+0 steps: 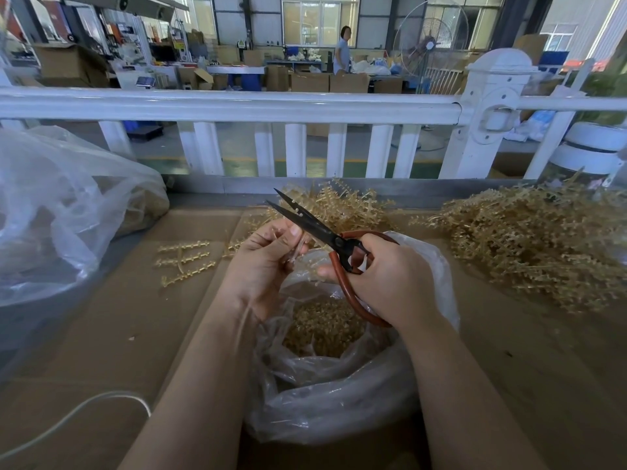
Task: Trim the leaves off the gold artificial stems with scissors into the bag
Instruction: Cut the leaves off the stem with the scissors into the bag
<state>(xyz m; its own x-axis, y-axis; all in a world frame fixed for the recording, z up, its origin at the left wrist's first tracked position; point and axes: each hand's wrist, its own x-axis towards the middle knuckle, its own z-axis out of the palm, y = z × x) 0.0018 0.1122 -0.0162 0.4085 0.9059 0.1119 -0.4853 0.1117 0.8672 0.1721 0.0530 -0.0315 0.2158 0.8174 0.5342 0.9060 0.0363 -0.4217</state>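
My right hand [386, 279] grips the red handles of black-bladed scissors [312, 228], whose blades are slightly apart and point up and left. My left hand [268, 262] pinches a thin pale stem [298, 249] just left of the blades. Both hands hover over a clear plastic bag [339, 395] with its mouth open; gold leaf clippings [322, 327] lie inside. A few gold stems [185, 259] lie on the cardboard to the left. A small heap of gold stems [339, 205] sits behind the hands, and a big pile [529, 245] lies to the right.
Brown cardboard [118, 334] covers the table. A large clear bag [61, 212] slumps at the left edge. A white cord [78, 415] crosses the near left corner. A white railing [237, 106] runs behind the table, with a person standing at a distant workbench.
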